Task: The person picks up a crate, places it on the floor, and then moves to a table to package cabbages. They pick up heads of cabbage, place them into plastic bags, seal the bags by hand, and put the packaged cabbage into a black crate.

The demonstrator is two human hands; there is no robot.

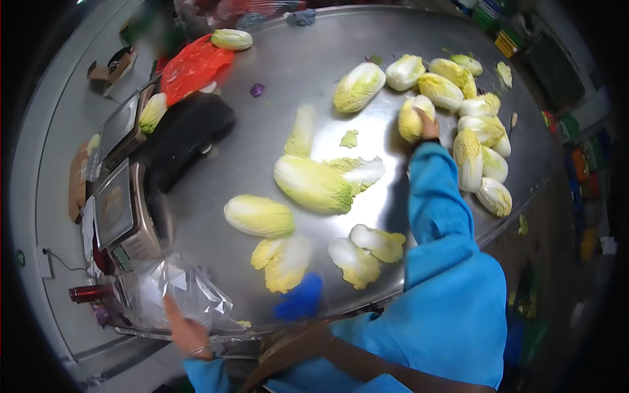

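Observation:
My right hand (pixel 429 128) is closed around a napa cabbage (pixel 411 120) at the right of the steel table. More napa cabbages (pixel 466 160) lie grouped just right of it, and another cabbage (pixel 360 88) lies to its left. My left hand (pixel 188 333) is low at the near left edge, beside a clear plastic bag (pixel 173 291). One finger stretches out toward the bag, and no held item shows. Between my hands lie a large cabbage (pixel 311 183), a smaller cabbage (pixel 259 216) and loose outer leaves (pixel 354 262).
Two scales (pixel 134 216) stand along the left edge, with a black object (pixel 190 134) beside them. A red plastic bag (pixel 196 69) lies at the far left. A blue glove-like item (pixel 299 298) rests near the front edge of the steel table (pixel 229 164).

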